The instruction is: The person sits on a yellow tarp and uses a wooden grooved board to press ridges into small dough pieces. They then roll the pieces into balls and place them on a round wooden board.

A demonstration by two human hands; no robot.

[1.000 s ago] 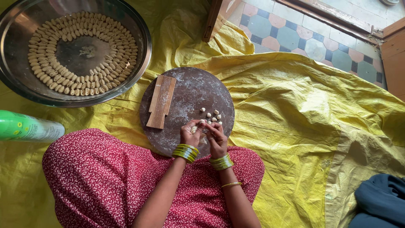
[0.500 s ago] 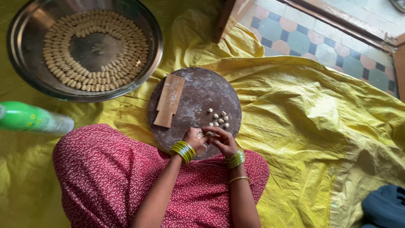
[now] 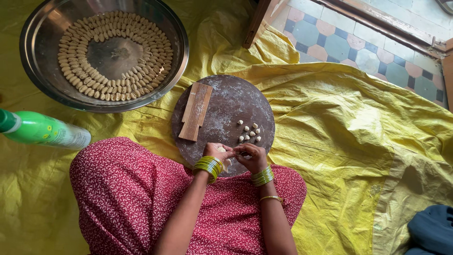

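At the near edge of the round board (image 3: 226, 106), just above the lap in the red patterned cloth (image 3: 127, 198), we see both hands meet. The left hand (image 3: 216, 152) and the right hand (image 3: 251, 156) are close together, fingertips almost touching, and a small pale lump of dough (image 3: 222, 149) sits in the left hand, its fingers curled about it. The right hand's fingers are pinched together at the point where the hands meet; what they pinch is too small for us to tell. Green bangles (image 3: 208, 166) ring both wrists.

Just beyond the hands, a loose cluster of small dough pieces (image 3: 249, 132) lies on the dark, flour-dusted board, each piece apart from its neighbours. On the left part of the board rests a ridged wooden paddle (image 3: 196, 111), lying flat and slightly slanted, well clear of the cluster.

Up and to the left, off the board, a wide steel bowl (image 3: 37, 85) holds many shaped, ridged dough shells (image 3: 80, 82), laid in rings around a bare centre. A green bottle (image 3: 42, 130) lies on its side near the bowl's lower rim, beside the person's knee. All of this rests on a crumpled yellow sheet (image 3: 339, 123) spread over the floor. At the upper right we see patterned floor tiles (image 3: 339, 45), and at the lower right corner a dark blue cloth (image 3: 432, 229).
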